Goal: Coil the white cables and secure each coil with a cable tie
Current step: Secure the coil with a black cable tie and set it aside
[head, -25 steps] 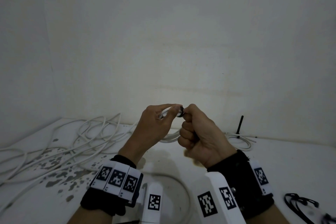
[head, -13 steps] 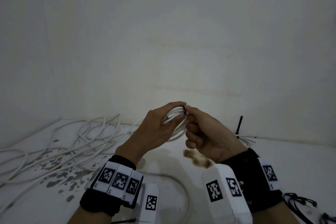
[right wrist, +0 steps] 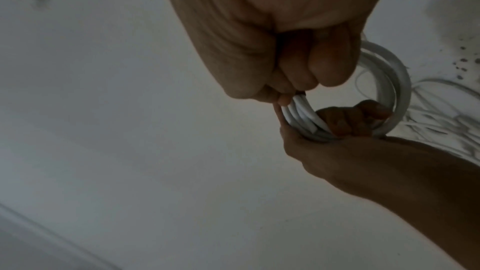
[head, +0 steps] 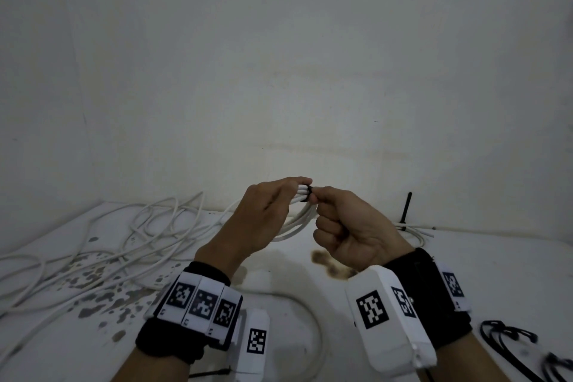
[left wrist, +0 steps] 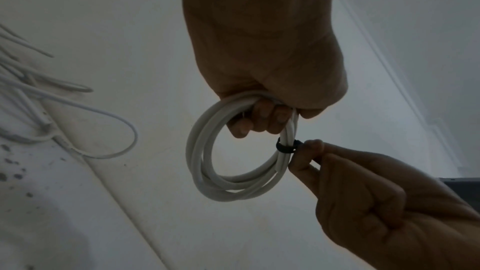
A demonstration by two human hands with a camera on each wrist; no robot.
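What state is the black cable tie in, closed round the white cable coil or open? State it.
Closed: the black cable tie forms a full band round the white cable coil, gripped by the left hand; the right hand pinches it.

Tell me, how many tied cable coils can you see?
2. One coil is held in the left hand, black tie around it; another tied coil lies by the wall. Others may be hidden.

1. A bare, dim indoor corner, more a plain work or utility room than a furnished home: blank off-white walls (head: pixel 279 56) meet at 10 o'clock.
2. A white worktop (head: pixel 496 263), stained and flaking, carries loose white cables (head: pixel 130 242) at 9 o'clock.
3. Black ties (head: pixel 508 335) lie at 4 o'clock.
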